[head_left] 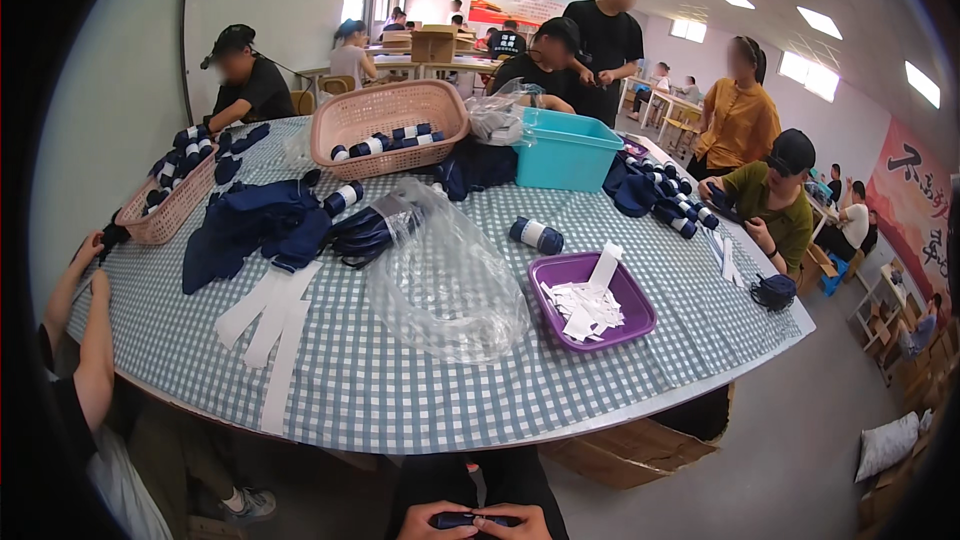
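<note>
Low over my lap, at the picture's lower edge, my left hand (428, 522) and my right hand (522, 522) close together on a small dark navy cloth roll (455, 519). Fingers of both hands press on it from either side, and its lower part is cut off by the frame. On the table beyond lies one navy roll with a white paper band (537, 235). Beside that roll, a purple tray (648, 318) holds many white paper strips (583, 308).
A clear plastic bag (445, 290), long white strips (285, 325) and navy cloth (250, 230) lie on the checked tablecloth (400, 400). Behind them stand a pink basket (390, 105) and a turquoise bin (568, 165). A cardboard box (640, 450) sits below. Co-workers surround the table.
</note>
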`<state>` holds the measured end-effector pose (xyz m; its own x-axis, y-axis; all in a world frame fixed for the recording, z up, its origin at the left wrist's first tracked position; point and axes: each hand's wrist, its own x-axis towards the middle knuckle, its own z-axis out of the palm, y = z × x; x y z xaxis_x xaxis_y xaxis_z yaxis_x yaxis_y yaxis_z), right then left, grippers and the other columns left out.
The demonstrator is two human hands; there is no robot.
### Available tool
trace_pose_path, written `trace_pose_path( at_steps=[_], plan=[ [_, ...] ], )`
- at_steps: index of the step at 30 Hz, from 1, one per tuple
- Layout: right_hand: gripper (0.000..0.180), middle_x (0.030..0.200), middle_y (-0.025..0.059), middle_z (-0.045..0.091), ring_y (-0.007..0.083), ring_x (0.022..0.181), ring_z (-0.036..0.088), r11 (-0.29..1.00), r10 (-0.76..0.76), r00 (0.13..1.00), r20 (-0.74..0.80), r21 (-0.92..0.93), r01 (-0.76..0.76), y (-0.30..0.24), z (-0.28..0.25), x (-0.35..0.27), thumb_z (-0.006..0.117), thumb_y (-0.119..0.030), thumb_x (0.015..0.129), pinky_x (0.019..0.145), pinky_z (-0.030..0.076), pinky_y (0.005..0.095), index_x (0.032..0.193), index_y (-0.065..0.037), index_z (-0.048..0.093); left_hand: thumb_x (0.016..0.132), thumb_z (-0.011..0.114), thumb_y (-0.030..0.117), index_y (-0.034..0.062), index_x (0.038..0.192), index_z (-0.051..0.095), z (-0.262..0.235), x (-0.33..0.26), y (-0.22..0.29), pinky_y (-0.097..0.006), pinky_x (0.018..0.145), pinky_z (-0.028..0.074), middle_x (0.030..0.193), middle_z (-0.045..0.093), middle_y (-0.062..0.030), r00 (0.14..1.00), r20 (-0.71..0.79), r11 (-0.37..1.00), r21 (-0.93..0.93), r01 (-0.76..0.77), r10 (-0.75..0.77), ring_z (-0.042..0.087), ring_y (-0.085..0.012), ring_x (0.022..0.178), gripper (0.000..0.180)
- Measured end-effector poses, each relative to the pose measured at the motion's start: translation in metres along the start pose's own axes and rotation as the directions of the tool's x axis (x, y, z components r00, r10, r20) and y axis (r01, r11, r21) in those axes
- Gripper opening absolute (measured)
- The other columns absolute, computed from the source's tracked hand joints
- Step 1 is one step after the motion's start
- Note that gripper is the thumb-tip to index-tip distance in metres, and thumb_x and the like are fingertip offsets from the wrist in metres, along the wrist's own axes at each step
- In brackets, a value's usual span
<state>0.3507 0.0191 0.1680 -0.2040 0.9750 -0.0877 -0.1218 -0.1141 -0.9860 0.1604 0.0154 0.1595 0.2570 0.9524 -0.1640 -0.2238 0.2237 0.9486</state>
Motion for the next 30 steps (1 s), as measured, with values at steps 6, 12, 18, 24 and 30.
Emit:
trace_pose_path(
  at_steps=[6, 12, 18, 24, 30],
  plan=[
    [0.019, 0.086, 0.0055, 0.073, 0.0079, 0.07, 0.062, 0.999, 0.047, 0.999, -0.005, -0.008, -0.047, 0.003, -0.003, 0.001, 0.073, -0.011, 0.091, 0.062, 0.05, 0.0224, 0.103, 0.003, 0.075, 0.085, 0.077, 0.006, -0.0055, 0.102, 0.069, -0.001, 0.003, -0.004, -0.026, 0.064, 0.057, 0.089, 0.071, -0.0093, 0.998, 0.005, 0.996, 0.068, -0.056, 0.056, 0.068, -0.0133, 0.074, 0.022],
    [0.019, 0.086, 0.0058, 0.073, 0.008, 0.069, 0.063, 0.998, 0.062, 0.998, -0.016, -0.007, -0.062, 0.003, -0.002, 0.001, 0.072, -0.012, 0.092, 0.062, 0.051, 0.0229, 0.103, 0.003, 0.075, 0.087, 0.075, 0.007, -0.005, 0.105, 0.068, -0.003, 0.005, -0.013, -0.027, 0.065, 0.059, 0.094, 0.07, -0.0101, 1.0, 0.004, 1.0, -0.003, 0.01, -0.01, 0.069, -0.0152, 0.077, 0.023],
    [0.02, 0.086, 0.0064, 0.074, 0.009, 0.07, 0.064, 0.997, 0.011, 0.999, -0.038, -0.078, -0.014, 0.007, -0.01, -0.002, 0.073, -0.013, 0.09, 0.063, 0.051, 0.0241, 0.102, 0.003, 0.075, 0.088, 0.074, 0.008, -0.0034, 0.114, 0.066, 0.001, 0.007, -0.009, -0.029, 0.066, 0.061, 0.097, 0.07, -0.0104, 0.98, 0.059, 0.981, -0.017, 0.191, -0.19, 0.071, -0.0182, 0.08, 0.029],
    [0.018, 0.088, 0.0091, 0.074, 0.0115, 0.077, 0.066, 0.995, -0.018, 0.999, -0.033, -0.101, 0.014, 0.01, -0.013, -0.002, 0.077, -0.012, 0.087, 0.07, 0.053, 0.0261, 0.098, 0.003, 0.076, 0.088, 0.074, 0.006, -0.0017, 0.115, 0.066, -0.003, 0.008, -0.018, -0.029, 0.067, 0.062, 0.098, 0.07, -0.0096, 0.978, 0.093, 0.981, -0.037, 0.192, -0.188, 0.07, -0.0175, 0.081, 0.029],
    [0.016, 0.089, 0.0107, 0.074, 0.0138, 0.08, 0.068, 0.989, -0.058, 0.998, 0.0, -0.136, 0.058, 0.007, -0.014, 0.001, 0.078, -0.01, 0.085, 0.074, 0.054, 0.0275, 0.096, 0.002, 0.076, 0.088, 0.073, 0.006, -0.0007, 0.115, 0.066, -0.004, 0.008, -0.019, -0.028, 0.068, 0.061, 0.098, 0.069, -0.0084, 0.98, 0.091, 0.983, -0.034, 0.179, -0.176, 0.07, -0.0163, 0.082, 0.029]
  ],
)
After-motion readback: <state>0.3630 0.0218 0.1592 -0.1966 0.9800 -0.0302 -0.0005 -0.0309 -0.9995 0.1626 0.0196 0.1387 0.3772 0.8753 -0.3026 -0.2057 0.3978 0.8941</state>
